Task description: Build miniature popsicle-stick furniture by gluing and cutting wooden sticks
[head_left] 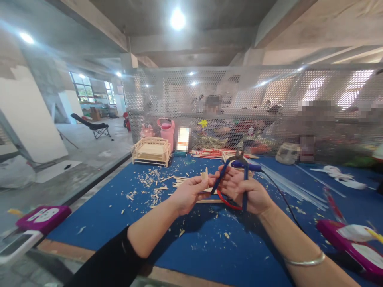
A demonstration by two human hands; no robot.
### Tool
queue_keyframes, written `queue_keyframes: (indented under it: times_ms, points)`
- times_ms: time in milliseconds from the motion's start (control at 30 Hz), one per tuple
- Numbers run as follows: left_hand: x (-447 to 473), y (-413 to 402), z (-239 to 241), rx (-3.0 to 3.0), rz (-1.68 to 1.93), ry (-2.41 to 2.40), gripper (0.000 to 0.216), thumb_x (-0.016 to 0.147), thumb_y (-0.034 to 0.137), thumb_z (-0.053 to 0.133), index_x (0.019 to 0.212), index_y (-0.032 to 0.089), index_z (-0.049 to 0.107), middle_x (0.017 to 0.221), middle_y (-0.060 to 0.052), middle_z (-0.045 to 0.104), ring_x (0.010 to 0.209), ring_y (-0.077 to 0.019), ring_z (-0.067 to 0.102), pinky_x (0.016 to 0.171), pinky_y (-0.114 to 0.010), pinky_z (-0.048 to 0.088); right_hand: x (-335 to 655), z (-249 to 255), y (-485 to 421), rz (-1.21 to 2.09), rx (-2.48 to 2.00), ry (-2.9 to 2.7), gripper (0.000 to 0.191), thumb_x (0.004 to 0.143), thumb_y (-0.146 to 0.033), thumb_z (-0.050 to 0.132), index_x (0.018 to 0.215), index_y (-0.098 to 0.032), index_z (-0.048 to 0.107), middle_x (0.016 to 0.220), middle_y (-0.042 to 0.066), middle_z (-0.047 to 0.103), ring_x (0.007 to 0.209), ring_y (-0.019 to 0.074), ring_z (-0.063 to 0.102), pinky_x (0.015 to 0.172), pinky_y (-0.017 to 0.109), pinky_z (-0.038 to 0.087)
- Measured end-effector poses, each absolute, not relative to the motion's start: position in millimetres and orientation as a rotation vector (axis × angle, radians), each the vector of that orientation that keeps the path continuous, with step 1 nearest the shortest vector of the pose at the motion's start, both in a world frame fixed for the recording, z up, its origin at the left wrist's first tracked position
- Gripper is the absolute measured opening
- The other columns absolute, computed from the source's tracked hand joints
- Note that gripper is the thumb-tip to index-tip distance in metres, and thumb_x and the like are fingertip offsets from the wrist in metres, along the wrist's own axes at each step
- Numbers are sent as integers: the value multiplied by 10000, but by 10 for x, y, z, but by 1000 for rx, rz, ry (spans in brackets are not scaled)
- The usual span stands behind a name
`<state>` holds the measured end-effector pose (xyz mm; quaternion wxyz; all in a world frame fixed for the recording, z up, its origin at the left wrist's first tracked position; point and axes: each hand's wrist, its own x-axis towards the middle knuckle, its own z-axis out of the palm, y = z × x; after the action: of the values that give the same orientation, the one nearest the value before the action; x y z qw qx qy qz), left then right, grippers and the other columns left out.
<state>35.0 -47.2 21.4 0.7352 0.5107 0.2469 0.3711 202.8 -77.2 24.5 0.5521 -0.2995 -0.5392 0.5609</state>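
Near the middle of the view, my left hand point(188, 194) pinches a few short wooden sticks point(204, 175) that stand up from its fingertips. My right hand point(254, 195) holds a pair of blue-handled cutting pliers point(245, 185), with the handles spread and the jaws pointing away from me. The fingertips of both hands are close together. Behind the pliers lies a blue tool point(253, 167) with a black cable. Beneath the hands, more wooden sticks point(181, 181) rest on the blue table point(191, 255), beside a curved red handle point(229, 201) that is partly hidden.
A small wooden stick-built bench point(152, 151) stands at the back left, by a pink bottle point(167, 133) and a blurred bright screen point(183, 138). Wood scraps point(149, 179) litter the table. Clear glue sticks point(295, 187) lie right. A perforated metal screen point(179, 95) closes the back; people sit beyond.
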Motion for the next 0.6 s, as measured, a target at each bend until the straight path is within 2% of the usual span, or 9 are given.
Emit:
queue_keyframes:
  times_ms: [100,200,267,433,600]
  points:
    - [350,-401,187,1088,800,704,172,728,293,646,741,124,625,781,-46,652,700,-93,589,637,-203,443,2172,254,-770,1043,-1010,-1428,627,447,-137,404,1066,-218,456,1025,62,605,983,239,573,868,423,429]
    - [344,-342,177,1066,794,782,125,776,221,595,703,119,597,681,-33,644,552,-55,565,543,-171,439,2212,234,-786,606,-1420,-1683,623,512,-117,428,1129,-195,482,1135,85,576,1091,249,500,960,408,352]
    - [341,-323,185,1062,805,807,118,788,182,576,695,113,598,663,-33,639,540,-47,567,533,-157,440,2190,223,-805,413,-1576,-1826,606,561,-106,435,1159,-185,492,1200,98,546,1137,251,461,987,395,317]
    - [334,-318,194,1119,756,838,145,797,154,559,672,102,610,652,-31,637,550,-39,576,558,-152,447,2132,219,-843,364,-1685,-2026,572,628,-100,437,1194,-170,484,1191,112,543,1113,240,482,954,361,346]
    - [333,-316,182,1176,723,851,144,816,176,536,711,115,614,665,-23,642,513,-37,564,533,-163,440,2197,191,-812,308,-1734,-2047,581,623,-72,436,1197,-155,474,1191,120,535,1083,232,494,940,346,350]
